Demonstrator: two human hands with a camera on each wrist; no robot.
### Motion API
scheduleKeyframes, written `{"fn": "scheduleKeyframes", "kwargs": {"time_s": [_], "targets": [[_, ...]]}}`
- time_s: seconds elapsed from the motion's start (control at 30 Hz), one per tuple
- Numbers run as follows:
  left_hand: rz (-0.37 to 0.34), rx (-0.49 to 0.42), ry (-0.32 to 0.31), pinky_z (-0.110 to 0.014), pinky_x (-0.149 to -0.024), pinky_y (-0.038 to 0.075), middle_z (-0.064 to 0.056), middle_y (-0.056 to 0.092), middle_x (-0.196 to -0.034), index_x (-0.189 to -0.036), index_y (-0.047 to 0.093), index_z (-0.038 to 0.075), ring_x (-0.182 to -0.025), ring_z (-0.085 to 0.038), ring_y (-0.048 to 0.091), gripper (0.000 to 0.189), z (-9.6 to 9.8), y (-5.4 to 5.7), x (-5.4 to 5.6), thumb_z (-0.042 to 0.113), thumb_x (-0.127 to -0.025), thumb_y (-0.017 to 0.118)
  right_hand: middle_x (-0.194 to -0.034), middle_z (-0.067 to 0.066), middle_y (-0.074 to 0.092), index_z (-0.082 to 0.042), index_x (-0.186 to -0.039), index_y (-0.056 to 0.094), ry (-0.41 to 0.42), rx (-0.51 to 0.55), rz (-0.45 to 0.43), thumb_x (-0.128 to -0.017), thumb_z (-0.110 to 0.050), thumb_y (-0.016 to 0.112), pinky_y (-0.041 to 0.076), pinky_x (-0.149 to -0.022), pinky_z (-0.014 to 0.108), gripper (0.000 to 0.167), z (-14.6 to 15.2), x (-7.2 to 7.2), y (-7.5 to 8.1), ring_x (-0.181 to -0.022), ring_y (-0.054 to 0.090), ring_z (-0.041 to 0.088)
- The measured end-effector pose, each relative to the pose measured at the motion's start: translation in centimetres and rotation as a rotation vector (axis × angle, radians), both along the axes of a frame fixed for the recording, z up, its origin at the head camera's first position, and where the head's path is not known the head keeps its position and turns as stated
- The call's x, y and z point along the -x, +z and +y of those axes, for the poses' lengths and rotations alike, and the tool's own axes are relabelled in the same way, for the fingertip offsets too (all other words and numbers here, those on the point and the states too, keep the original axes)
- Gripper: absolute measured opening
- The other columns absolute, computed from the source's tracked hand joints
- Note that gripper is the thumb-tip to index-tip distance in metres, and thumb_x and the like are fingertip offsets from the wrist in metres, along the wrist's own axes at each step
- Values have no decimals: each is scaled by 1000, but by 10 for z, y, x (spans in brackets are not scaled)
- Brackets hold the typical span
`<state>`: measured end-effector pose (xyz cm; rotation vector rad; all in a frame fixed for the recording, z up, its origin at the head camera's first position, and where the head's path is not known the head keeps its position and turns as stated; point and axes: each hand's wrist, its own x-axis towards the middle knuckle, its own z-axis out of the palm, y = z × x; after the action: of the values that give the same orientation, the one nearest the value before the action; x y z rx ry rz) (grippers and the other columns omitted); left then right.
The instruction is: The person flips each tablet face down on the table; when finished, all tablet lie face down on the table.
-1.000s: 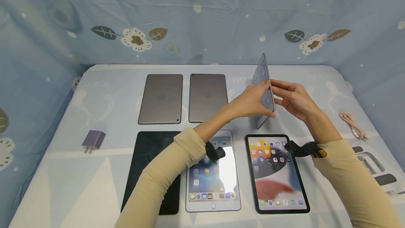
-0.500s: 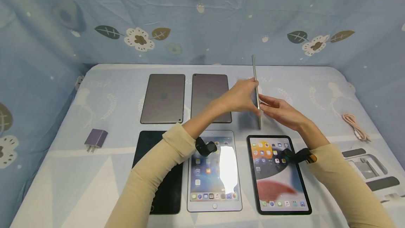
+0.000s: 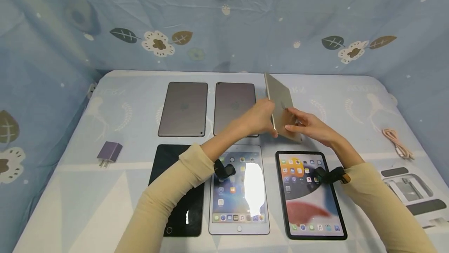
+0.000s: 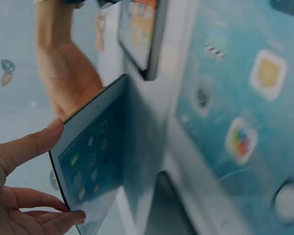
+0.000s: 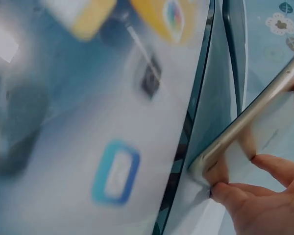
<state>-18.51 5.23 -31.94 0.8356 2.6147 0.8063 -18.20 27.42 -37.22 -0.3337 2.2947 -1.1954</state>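
Observation:
A tablet with a shiny gold back (image 3: 282, 103) is tilted up on edge at the back of the table, right of centre. My left hand (image 3: 257, 118) grips its near-left side, thumb on one edge and fingers on the other. Its lit screen (image 4: 95, 161), white-bordered with icons, faces the left wrist camera. Against the gold back rest the fingertips and thumb of my right hand (image 3: 312, 128). The right wrist view shows these fingertips (image 5: 220, 190) close to the tablet's rounded corner, mirrored in the back.
Two grey tablets (image 3: 183, 108) lie face down behind. In front are a black tablet (image 3: 186, 214), a white lit tablet (image 3: 239, 206) and a black-rimmed lit tablet (image 3: 312, 194). A purple plug (image 3: 110, 151) sits left; a coiled cable (image 3: 398, 144) and a white-grey stand (image 3: 414, 194) lie right.
The tablet has turned and moved left, so its gold back now shows instead of its screen. Both hands moved left with it, and the right fingers now rest on the back.

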Motion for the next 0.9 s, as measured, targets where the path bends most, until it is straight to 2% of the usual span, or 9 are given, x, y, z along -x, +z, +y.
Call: {"fn": "scheduleKeyframes", "kwargs": {"time_s": [0.17, 0.3, 0.47, 0.57, 0.77, 0.9], "targets": [[18, 17, 16, -28, -89, 48, -11, 64, -111, -113, 61, -4, -102, -21, 55, 62, 11, -15, 2, 16, -63, 91, -160, 24, -2, -1, -154, 10, 3, -88, 47, -96, -25, 59, 20, -110, 68, 80, 7, 1, 2, -143, 10, 52], [-5, 10, 37, -27, -87, 49, -10, 64, -107, -106, 64, -3, -100, -21, 54, 54, 19, -25, 5, 12, -61, 91, -159, 25, -3, 2, -152, 13, 3, -145, 78, -94, -26, 61, 21, -109, 68, 81, 12, 1, 2, -142, 12, 53], [-11, 77, 63, -25, -80, 48, -8, 62, -97, -81, 65, 0, -95, -20, 53, 34, 27, -36, 7, 12, -61, 90, -156, 33, -2, 6, -150, 18, -4, -275, 126, -91, -30, 65, 23, -108, 67, 84, 15, 2, 0, -140, 14, 56], [-21, 83, 66, -21, -72, 47, -7, 60, -93, -71, 62, 3, -91, -17, 51, 30, 30, -42, 9, 10, -61, 89, -155, 35, 0, 7, -149, 20, -15, -333, 146, -90, -31, 66, 21, -109, 68, 84, 14, 2, -2, -140, 12, 56], [-27, 132, 45, -19, -60, 48, -9, 63, -93, -78, 65, 2, -82, -16, 53, 25, 32, -53, 11, 6, -64, 86, -151, 41, 5, 10, -146, 27, 24, -432, 230, -87, -27, 70, 24, -108, 67, 82, 12, 3, -5, -136, 15, 60], [-11, 150, 27, -21, -63, 51, -18, 64, -111, -83, 67, 1, -89, -21, 62, 24, 34, -54, 9, 7, -68, 85, -150, 43, 8, 11, -144, 29, 30, -475, 250, -85, -26, 72, 26, -107, 67, 82, 13, 4, -5, -135, 17, 61]]}}
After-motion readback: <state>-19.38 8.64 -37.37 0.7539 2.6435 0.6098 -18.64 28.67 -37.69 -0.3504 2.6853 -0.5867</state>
